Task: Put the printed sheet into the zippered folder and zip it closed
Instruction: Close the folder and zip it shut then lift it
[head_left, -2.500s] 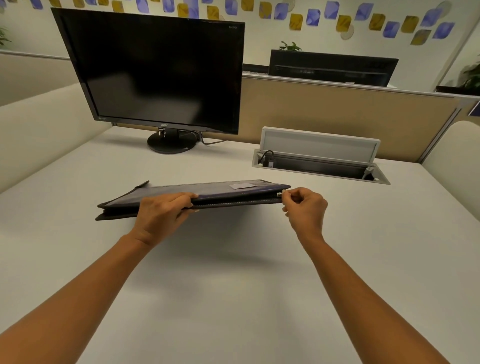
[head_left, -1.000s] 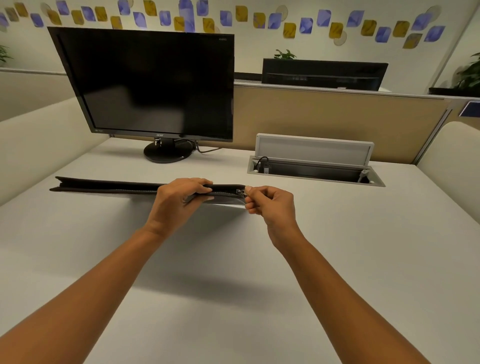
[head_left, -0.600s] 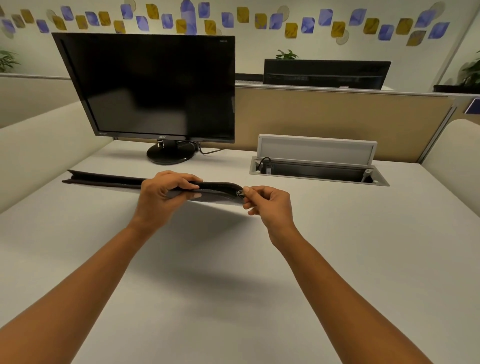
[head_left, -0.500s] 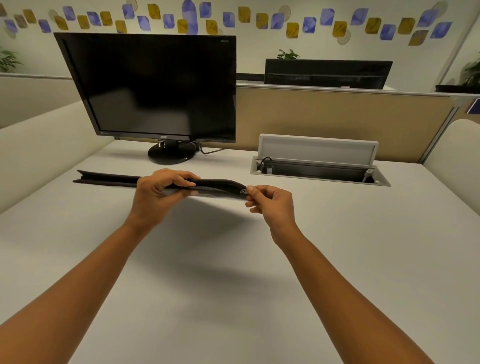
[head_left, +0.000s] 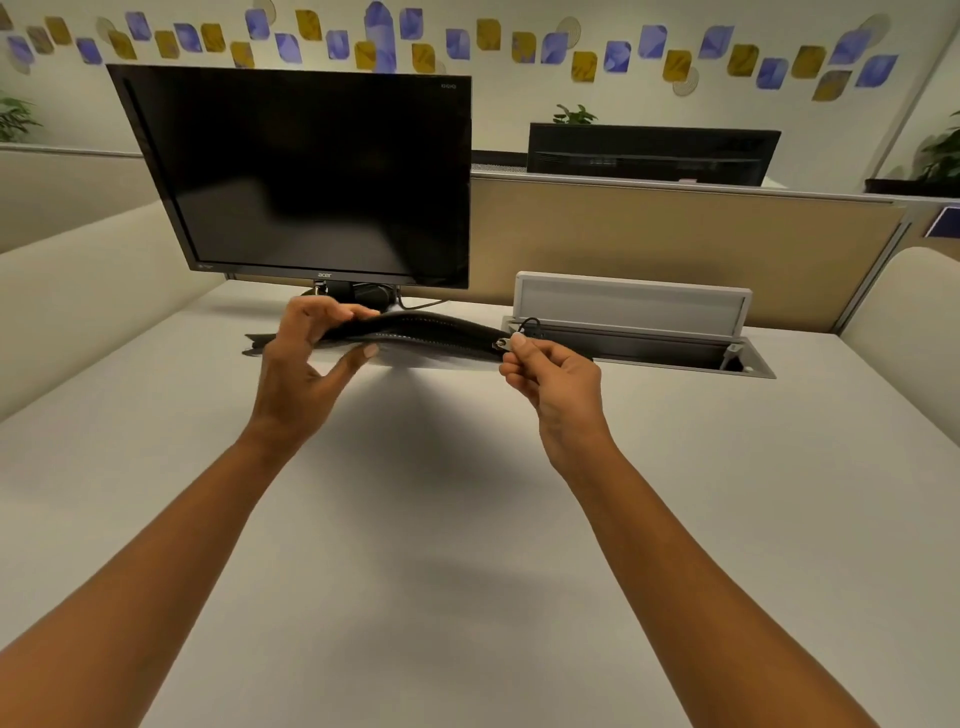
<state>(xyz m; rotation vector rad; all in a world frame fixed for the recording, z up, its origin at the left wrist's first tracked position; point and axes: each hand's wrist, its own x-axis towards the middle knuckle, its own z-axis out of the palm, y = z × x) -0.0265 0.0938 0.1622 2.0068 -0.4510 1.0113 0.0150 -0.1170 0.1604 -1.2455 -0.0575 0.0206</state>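
The zippered folder (head_left: 431, 332) is being held edge-on over the far side of the desk (head_left: 467, 545), bowed upward. Its left part is being clasped by the left hand (head_left: 301, 374), and the zipper pull (head_left: 504, 343) is being pinched by the right hand (head_left: 558, 382). Tension should be applied along the teeth so the bow is flattened.

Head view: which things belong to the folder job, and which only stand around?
Job: zippered folder, zipper pull, left hand holding the folder, right hand pinching the pull.
Lying about: monitor, open cable hatch, second monitor behind the partition.
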